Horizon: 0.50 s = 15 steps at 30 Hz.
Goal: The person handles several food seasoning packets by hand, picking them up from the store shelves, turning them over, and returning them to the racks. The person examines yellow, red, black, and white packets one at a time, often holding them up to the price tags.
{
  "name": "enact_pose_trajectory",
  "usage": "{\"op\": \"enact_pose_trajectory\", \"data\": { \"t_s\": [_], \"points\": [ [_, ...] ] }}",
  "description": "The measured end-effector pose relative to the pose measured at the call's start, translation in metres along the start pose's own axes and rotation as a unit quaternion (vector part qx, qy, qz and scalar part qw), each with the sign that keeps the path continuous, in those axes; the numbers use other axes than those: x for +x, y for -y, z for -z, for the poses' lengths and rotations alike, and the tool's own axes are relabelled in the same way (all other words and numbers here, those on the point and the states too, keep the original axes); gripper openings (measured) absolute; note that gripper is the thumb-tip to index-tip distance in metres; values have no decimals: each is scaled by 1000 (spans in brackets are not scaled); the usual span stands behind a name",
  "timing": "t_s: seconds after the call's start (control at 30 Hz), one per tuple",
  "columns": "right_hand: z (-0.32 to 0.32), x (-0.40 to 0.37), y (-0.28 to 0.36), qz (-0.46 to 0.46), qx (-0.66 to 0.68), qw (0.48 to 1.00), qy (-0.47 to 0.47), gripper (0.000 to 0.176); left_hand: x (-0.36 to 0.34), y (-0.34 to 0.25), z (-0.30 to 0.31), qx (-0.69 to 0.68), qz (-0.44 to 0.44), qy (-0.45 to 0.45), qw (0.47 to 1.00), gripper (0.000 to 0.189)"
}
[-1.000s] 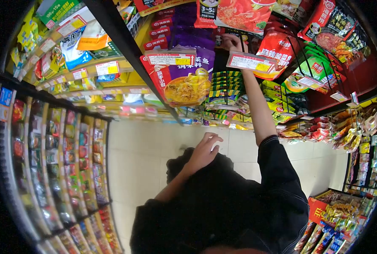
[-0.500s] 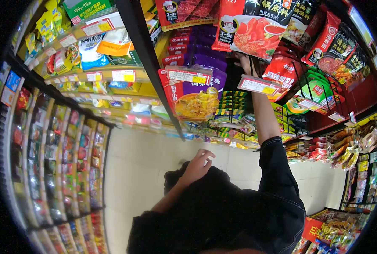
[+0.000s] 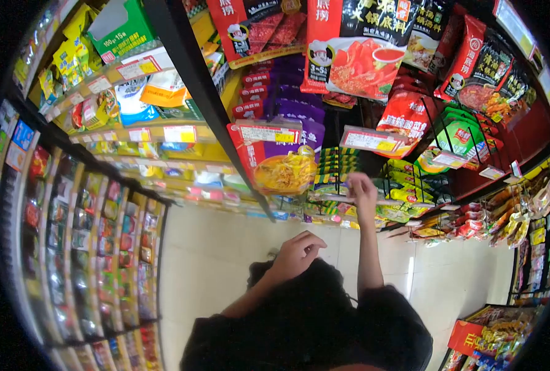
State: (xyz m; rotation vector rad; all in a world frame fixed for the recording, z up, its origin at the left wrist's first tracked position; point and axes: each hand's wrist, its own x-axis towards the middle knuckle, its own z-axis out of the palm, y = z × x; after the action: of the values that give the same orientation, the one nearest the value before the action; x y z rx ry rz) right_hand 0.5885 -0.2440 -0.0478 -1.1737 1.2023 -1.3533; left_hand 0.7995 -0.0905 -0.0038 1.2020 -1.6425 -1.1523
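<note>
My right hand (image 3: 362, 190) is in front of the lower shelf, its fingers bent and blurred; whether anything is in them I cannot make out. Behind it stand rows of green and yellow packets (image 3: 338, 162), next to yellow-green packets (image 3: 409, 179). My left hand (image 3: 295, 256) hangs in front of my body, fingers loosely bent and slightly apart, with nothing visible in it. Above my right hand sit a large red and black hotpot base bag (image 3: 364, 55) and red pickled vegetable seasoning bags (image 3: 405, 114). To its left are purple and red fish seasoning bags (image 3: 281, 164).
A black shelf post (image 3: 204, 93) divides the racks. Price tags (image 3: 374, 141) stick out along the shelf fronts. More shelves of snacks (image 3: 96, 229) line the left side. A red box display (image 3: 466, 337) stands at lower right, on a pale tiled floor (image 3: 194, 260).
My right hand has come out from under the hotpot base bag and moved down towards my body. My left hand has shifted slightly right and down. The view has shifted a little.
</note>
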Motion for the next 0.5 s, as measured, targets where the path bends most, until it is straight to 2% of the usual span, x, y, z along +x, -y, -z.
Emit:
{"op": "enact_pose_trajectory", "data": {
  "t_s": [0.03, 0.13, 0.2, 0.23, 0.27, 0.37, 0.4, 0.43, 0.5],
  "points": [
    [12, -17, -2, -48, 57, 997, -13, 19, 9, -20, 15, 39, -81, -57, 994, 13],
    [30, -50, -8, 19, 14, 998, -53, 17, 53, -90, 78, 107, -281, -194, 934, 11],
    [34, -67, -5, 18, 18, 998, -52, 16, 93, -141, 109, 159, -276, -293, 902, 12],
    [35, -74, -3, 18, 18, 998, -50, 16, 123, -164, 122, 206, -316, -340, 861, 12],
    [33, -82, -4, 12, 16, 998, -53, 16, 139, -188, 127, 212, -261, -353, 873, 19],
    [30, -96, -22, -1, 27, 998, -57, 16, 191, -193, 139, 242, -244, -326, 881, 31],
    [31, -102, -24, -8, 34, 997, -64, 16, 200, -196, 140, 258, -244, -310, 882, 35],
    [30, -108, -26, -16, 43, 996, -73, 17, 204, -202, 138, 237, -232, -288, 898, 47],
    [32, -117, -32, -24, 52, 995, -84, 18, 207, -216, 139, 250, -199, -286, 903, 49]
  ]
}}
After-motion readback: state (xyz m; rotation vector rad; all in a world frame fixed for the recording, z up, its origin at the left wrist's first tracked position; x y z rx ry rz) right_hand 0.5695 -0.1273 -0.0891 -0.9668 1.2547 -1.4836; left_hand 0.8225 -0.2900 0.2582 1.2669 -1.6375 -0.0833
